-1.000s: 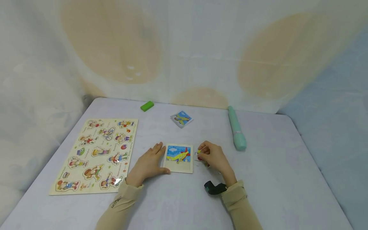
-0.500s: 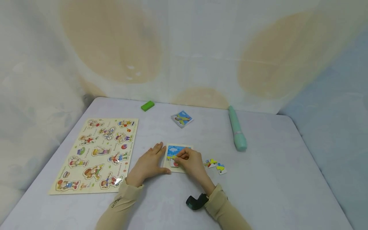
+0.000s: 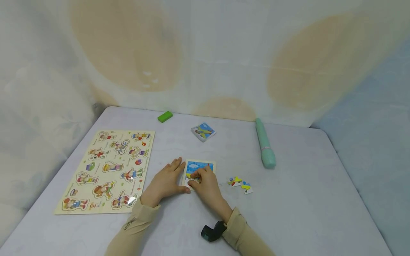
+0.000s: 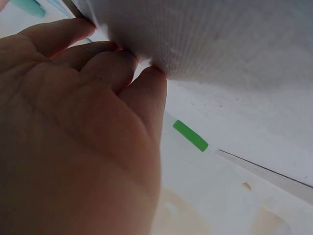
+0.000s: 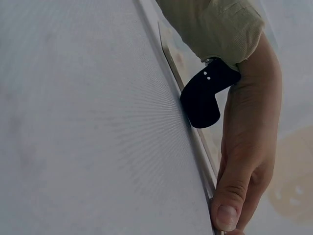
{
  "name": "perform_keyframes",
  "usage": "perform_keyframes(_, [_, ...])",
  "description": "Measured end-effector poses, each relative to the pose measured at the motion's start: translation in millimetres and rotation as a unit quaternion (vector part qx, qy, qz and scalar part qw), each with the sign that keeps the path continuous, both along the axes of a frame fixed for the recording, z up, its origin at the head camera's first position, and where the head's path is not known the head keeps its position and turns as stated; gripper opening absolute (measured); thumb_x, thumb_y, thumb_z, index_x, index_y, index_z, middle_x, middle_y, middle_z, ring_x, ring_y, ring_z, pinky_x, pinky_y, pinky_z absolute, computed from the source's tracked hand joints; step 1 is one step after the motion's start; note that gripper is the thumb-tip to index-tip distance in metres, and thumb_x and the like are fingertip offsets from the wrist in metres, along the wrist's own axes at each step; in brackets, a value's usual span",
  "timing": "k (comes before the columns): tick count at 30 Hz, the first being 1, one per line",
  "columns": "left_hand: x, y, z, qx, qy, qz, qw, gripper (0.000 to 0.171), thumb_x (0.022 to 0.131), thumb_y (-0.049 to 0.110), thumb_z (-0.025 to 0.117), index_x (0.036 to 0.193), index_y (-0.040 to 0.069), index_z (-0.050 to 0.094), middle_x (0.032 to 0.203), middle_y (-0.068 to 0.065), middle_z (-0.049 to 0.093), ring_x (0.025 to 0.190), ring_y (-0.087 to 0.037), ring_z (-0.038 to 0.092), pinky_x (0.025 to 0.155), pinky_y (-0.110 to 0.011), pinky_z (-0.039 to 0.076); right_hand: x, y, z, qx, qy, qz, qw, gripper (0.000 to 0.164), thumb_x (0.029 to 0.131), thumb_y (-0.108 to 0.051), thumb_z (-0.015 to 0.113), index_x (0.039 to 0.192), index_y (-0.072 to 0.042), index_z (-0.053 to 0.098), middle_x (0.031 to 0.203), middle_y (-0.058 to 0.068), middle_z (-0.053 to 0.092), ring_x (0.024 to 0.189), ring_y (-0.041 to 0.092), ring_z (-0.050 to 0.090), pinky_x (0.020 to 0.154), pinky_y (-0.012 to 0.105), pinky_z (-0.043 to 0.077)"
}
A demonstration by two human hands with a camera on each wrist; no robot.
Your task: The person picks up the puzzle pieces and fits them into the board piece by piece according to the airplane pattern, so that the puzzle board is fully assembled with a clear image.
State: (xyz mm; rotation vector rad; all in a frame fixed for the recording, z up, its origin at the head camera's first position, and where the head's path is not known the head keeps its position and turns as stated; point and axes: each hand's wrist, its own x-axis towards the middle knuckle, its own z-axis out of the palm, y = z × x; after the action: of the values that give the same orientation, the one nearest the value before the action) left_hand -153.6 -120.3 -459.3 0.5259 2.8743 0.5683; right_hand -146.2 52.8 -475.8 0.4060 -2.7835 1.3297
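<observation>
A small airplane jigsaw puzzle [image 3: 196, 165] in a pale frame lies flat in front of me. My left hand [image 3: 164, 184] rests palm-down at its left side, fingers extended, thumb near the lower left corner. Over the puzzle's lower part, my right hand [image 3: 207, 186] pinches a puzzle piece with thumb and fingertips; the fingers hide most of that piece. In the right wrist view, the thumb [image 5: 228, 213] is down by the tabletop. Two loose puzzle pieces, one yellow and red [image 3: 236, 181] and one yellow and blue [image 3: 246, 187], lie right of the frame.
A large board of cartoon figures [image 3: 105, 170] lies at the left. Toward the back are a green block [image 3: 164, 116], a small airplane picture card [image 3: 203, 132] and a mint-green tapered object [image 3: 265, 145]. A black wrist camera [image 3: 213, 232] hangs by the right cuff.
My right hand has brought a puzzle piece from the right of the frame leftward over the puzzle, then lowered it to the lower left part. The left hand stays in place.
</observation>
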Motion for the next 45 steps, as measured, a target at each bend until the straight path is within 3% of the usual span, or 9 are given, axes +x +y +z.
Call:
perform_keyframes(6, [0.3, -0.4, -0.2, 0.001, 0.002, 0.000, 1.0000, 0.099, 0.071, 0.050, 0.080, 0.145, -0.003, 0.040, 0.156, -0.022, 0.031, 0.145, -0.037, 0.029, 0.119, -0.050, 0.029, -0.4, 2.3, 0.1, 0.017, -0.002, 0.013, 1.000, 0.019, 0.079, -0.016, 0.078, 0.095, -0.008, 0.072, 0.086, 0.004, 0.056, 0.071, 0.009, 0.045, 0.061, 0.018, 0.037])
perform_keyframes(13, [0.5, 1.1, -3.1, -0.001, -0.007, 0.006, 1.0000, 0.099, 0.071, 0.050, 0.080, 0.146, -0.001, 0.040, 0.157, -0.020, 0.030, 0.146, -0.036, 0.029, 0.120, -0.048, 0.029, -18.4, 40.9, 11.1, -0.072, -0.108, 0.064, 0.989, 0.017, 0.091, -0.016, 0.066, 0.105, -0.007, 0.069, 0.093, 0.006, 0.070, 0.074, 0.009, 0.055, 0.063, 0.017, 0.046])
perform_keyframes(20, [-0.5, 1.5, -3.9, -0.008, -0.013, 0.002, 0.9999, 0.101, 0.070, 0.050, 0.081, 0.146, 0.000, 0.039, 0.158, -0.019, 0.029, 0.147, -0.035, 0.027, 0.120, -0.047, 0.027, -30.8, 98.7, 23.7, -0.019, -0.169, 0.052, 0.984, 0.027, 0.094, -0.021, 0.062, 0.117, -0.007, 0.065, 0.104, 0.008, 0.068, 0.085, 0.015, 0.059, 0.067, 0.023, 0.049])
perform_keyframes(26, [-2.0, 1.6, -4.0, -0.012, -0.014, -0.001, 0.9998, 0.100, 0.071, 0.051, 0.080, 0.147, 0.000, 0.038, 0.158, -0.018, 0.028, 0.147, -0.034, 0.026, 0.121, -0.047, 0.026, -33.2, 136.8, 25.9, 0.021, -0.157, 0.026, 0.987, 0.030, 0.093, -0.020, 0.063, 0.119, -0.003, 0.063, 0.110, 0.013, 0.067, 0.097, 0.022, 0.063, 0.080, 0.031, 0.055])
perform_keyframes(31, [-2.3, 1.8, -4.1, -0.010, -0.016, -0.003, 0.9998, 0.101, 0.071, 0.051, 0.080, 0.147, 0.000, 0.038, 0.158, -0.019, 0.027, 0.147, -0.035, 0.026, 0.121, -0.047, 0.026, -29.5, 154.8, 30.4, 0.043, -0.175, 0.035, 0.983, 0.038, 0.082, -0.006, 0.074, 0.119, -0.002, 0.062, 0.107, 0.014, 0.065, 0.090, 0.021, 0.061, 0.074, 0.030, 0.054])
perform_keyframes(37, [-0.6, 0.1, -2.3, -0.013, -0.019, 0.003, 0.9997, 0.100, 0.071, 0.050, 0.080, 0.147, 0.001, 0.037, 0.159, -0.018, 0.027, 0.148, -0.034, 0.025, 0.121, -0.047, 0.026, -27.7, 148.1, 34.5, 0.095, -0.138, 0.055, 0.984, 0.051, 0.072, 0.003, 0.079, 0.121, -0.007, 0.064, 0.099, 0.006, 0.063, 0.084, 0.018, 0.053, 0.070, 0.026, 0.048])
perform_keyframes(40, [-0.1, 0.3, -0.6, -0.009, -0.016, 0.002, 0.9998, 0.100, 0.072, 0.049, 0.080, 0.147, 0.000, 0.038, 0.158, -0.018, 0.028, 0.148, -0.034, 0.025, 0.121, -0.048, 0.026, -27.6, 141.4, 36.7, 0.121, -0.117, 0.044, 0.985, 0.045, 0.073, 0.005, 0.077, 0.115, -0.006, 0.066, 0.094, 0.004, 0.063, 0.081, 0.017, 0.051, 0.067, 0.026, 0.047])
perform_keyframes(45, [-0.2, 1.0, 1.2, -0.011, -0.017, 0.000, 0.9998, 0.100, 0.071, 0.049, 0.080, 0.147, 0.000, 0.038, 0.158, -0.018, 0.028, 0.148, -0.035, 0.025, 0.121, -0.048, 0.026, -27.5, 136.9, 36.9, 0.132, -0.122, 0.024, 0.983, 0.033, 0.074, 0.006, 0.075, 0.104, -0.007, 0.068, 0.091, 0.004, 0.063, 0.081, 0.017, 0.053, 0.069, 0.027, 0.048])
